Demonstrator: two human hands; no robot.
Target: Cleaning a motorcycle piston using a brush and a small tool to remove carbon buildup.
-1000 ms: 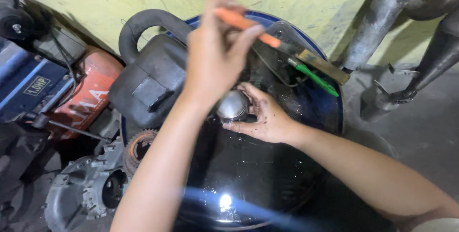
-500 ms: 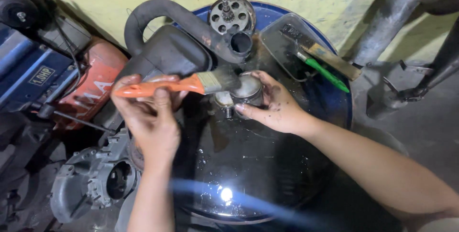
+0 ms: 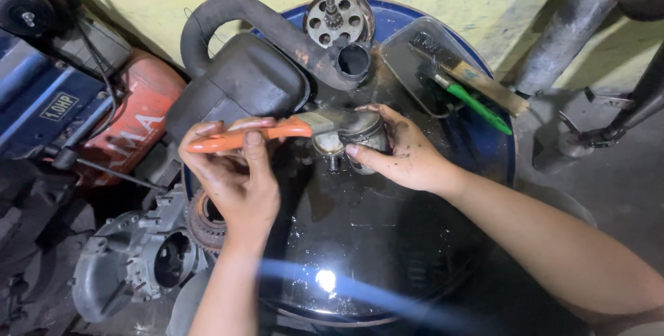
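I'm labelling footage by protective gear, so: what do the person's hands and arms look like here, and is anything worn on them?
Both arms are bare as far as the view shows: no sleeves, gloves, watch or rings visible. The left hand and the right hand are smeared with dark grease, heaviest on the right hand's fingers and knuckles. Nails are short. The forearms look mostly clean.

Both forearms are bare, no sleeves or gloves; the right hand (image 3: 404, 152) is smeared with dark grease.
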